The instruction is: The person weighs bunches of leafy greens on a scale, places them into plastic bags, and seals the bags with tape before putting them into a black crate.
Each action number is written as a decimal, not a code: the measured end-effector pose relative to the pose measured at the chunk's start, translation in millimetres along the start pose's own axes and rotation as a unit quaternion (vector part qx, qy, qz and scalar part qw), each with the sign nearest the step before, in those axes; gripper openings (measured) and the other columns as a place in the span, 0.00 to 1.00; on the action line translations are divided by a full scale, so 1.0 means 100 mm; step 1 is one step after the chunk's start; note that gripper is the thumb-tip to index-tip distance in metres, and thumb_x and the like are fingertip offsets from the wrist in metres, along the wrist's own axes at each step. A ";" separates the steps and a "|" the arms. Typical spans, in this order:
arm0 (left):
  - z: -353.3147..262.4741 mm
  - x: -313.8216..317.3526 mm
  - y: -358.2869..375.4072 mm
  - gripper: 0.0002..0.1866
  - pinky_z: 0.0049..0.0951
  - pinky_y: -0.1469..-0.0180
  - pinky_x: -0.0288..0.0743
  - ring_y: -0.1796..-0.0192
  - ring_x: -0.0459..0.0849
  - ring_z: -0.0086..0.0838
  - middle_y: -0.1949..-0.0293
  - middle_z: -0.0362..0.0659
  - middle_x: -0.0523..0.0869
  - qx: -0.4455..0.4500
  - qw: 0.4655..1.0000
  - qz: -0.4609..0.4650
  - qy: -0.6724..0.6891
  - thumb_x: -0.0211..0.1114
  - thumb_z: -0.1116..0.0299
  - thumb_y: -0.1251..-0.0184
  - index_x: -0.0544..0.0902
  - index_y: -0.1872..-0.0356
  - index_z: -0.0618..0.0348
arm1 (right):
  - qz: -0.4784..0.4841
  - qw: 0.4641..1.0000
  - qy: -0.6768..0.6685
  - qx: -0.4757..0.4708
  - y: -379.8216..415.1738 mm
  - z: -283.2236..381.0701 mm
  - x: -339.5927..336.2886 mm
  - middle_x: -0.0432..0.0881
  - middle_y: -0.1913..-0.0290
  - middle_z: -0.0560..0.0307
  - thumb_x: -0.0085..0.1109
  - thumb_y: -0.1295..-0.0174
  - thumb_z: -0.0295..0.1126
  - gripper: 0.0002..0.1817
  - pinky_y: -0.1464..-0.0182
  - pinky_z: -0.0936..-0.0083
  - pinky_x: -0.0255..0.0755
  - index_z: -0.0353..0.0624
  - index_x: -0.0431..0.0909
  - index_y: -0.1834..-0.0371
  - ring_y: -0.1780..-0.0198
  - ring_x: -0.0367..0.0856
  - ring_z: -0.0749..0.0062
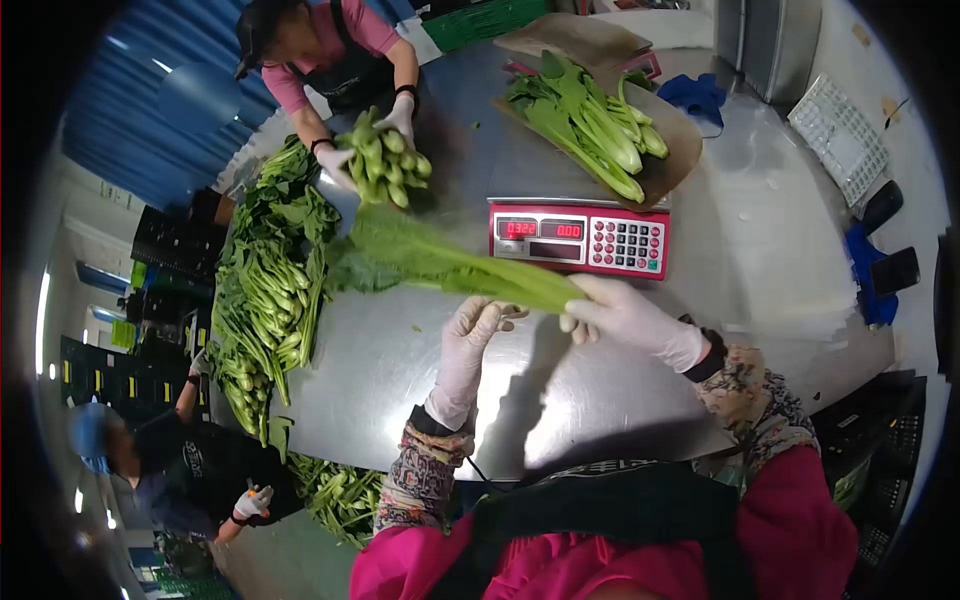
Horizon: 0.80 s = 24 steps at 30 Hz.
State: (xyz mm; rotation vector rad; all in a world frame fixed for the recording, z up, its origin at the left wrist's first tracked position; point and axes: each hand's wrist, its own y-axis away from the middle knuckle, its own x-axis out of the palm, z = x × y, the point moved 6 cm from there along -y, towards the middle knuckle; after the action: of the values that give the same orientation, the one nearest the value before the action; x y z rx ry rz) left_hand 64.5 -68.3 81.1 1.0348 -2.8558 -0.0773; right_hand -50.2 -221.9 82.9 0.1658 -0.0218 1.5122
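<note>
My right hand (630, 318), in a white glove, grips the pale stem end of some leafy green stalks (520, 285). Their leaves stretch leftward over the steel table and blur with motion. Just under the stems is my gloved left hand (470, 350), thumb and fingers curled together; whatever is between them is hidden. Directly beyond the stalks stands a red and white scale (578, 240) with lit red digits. More leafy greens (590, 125) lie on a brown sheet (683, 150) on top of the scale.
A large heap of greens (270, 290) covers the table's left side. Across the table, a co-worker (340, 60) holds a bunch of greens (385, 165). Another person (180, 470) stands at lower left. A blue cloth (695, 97) and a phone (895, 270) lie at right.
</note>
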 end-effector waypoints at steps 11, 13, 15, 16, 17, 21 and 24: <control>0.17 -0.32 -0.06 0.24 0.24 0.50 0.71 0.51 0.82 0.27 0.53 0.45 0.85 -0.018 0.997 -0.061 0.054 0.59 0.60 0.29 0.71 0.38 0.64 | -0.284 0.929 0.152 -0.183 -0.03 0.88 -0.69 0.78 0.62 0.61 0.50 0.29 0.33 0.20 0.64 0.84 0.72 0.36 0.68 0.38 0.66 0.75 0.82; 0.14 -0.20 -0.13 0.27 0.23 0.52 0.71 0.50 0.81 0.26 0.52 0.45 0.84 0.012 0.995 -0.053 0.084 0.60 0.61 0.30 0.68 0.36 0.64 | -0.277 0.900 0.301 -0.153 -0.10 0.47 -0.41 0.80 0.58 0.51 0.56 0.34 0.33 0.21 0.62 0.79 0.76 0.36 0.70 0.41 0.63 0.82 0.68; 0.09 -0.14 -0.20 0.29 0.19 0.58 0.71 0.54 0.80 0.23 0.51 0.45 0.84 0.081 0.990 -0.046 0.109 0.61 0.62 0.30 0.65 0.34 0.65 | -0.082 0.823 0.531 -0.188 -0.20 0.40 0.22 0.80 0.57 0.45 0.57 0.35 0.38 0.26 0.60 0.70 0.77 0.36 0.67 0.38 0.58 0.83 0.59; 0.09 -0.23 -0.23 0.25 0.17 0.63 0.69 0.60 0.78 0.20 0.54 0.43 0.84 0.045 0.990 -0.098 0.092 0.61 0.63 0.30 0.68 0.36 0.64 | 0.004 0.810 0.574 -0.120 -0.27 0.21 0.37 0.80 0.59 0.47 0.56 0.34 0.41 0.29 0.59 0.68 0.76 0.36 0.64 0.34 0.59 0.82 0.60; 0.07 -0.37 -0.27 0.22 0.16 0.67 0.66 0.65 0.76 0.16 0.56 0.42 0.84 0.009 0.986 -0.149 0.073 0.61 0.64 0.30 0.71 0.39 0.63 | 0.013 0.860 0.501 -0.095 -0.31 0.10 0.35 0.80 0.59 0.47 0.57 0.36 0.41 0.30 0.57 0.63 0.76 0.38 0.63 0.34 0.58 0.81 0.54; 0.18 -1.68 -0.59 0.12 0.19 0.66 0.71 0.67 0.78 0.20 0.64 0.38 0.82 0.099 0.933 -0.341 0.055 0.61 0.68 0.34 0.78 0.52 0.62 | -0.234 0.875 0.380 -0.184 -0.40 0.56 -0.65 0.81 0.53 0.42 0.50 0.32 0.41 0.21 0.51 0.66 0.74 0.36 0.75 0.45 0.51 0.80 0.53; 0.38 -2.60 -0.90 0.18 0.22 0.60 0.74 0.61 0.82 0.22 0.59 0.44 0.84 -0.023 0.898 -0.346 -0.271 0.62 0.65 0.32 0.76 0.47 0.68 | -0.405 0.751 0.496 -0.162 -0.51 0.77 -1.67 0.81 0.56 0.43 0.49 0.32 0.39 0.18 0.44 0.62 0.68 0.34 0.80 0.53 0.50 0.78 0.51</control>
State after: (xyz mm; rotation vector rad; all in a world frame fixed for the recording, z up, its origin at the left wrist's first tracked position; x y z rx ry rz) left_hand 316.4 29.8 15.3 2.2667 -2.6913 -0.5631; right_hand -3.2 -399.2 135.0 -0.8392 0.5742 0.5438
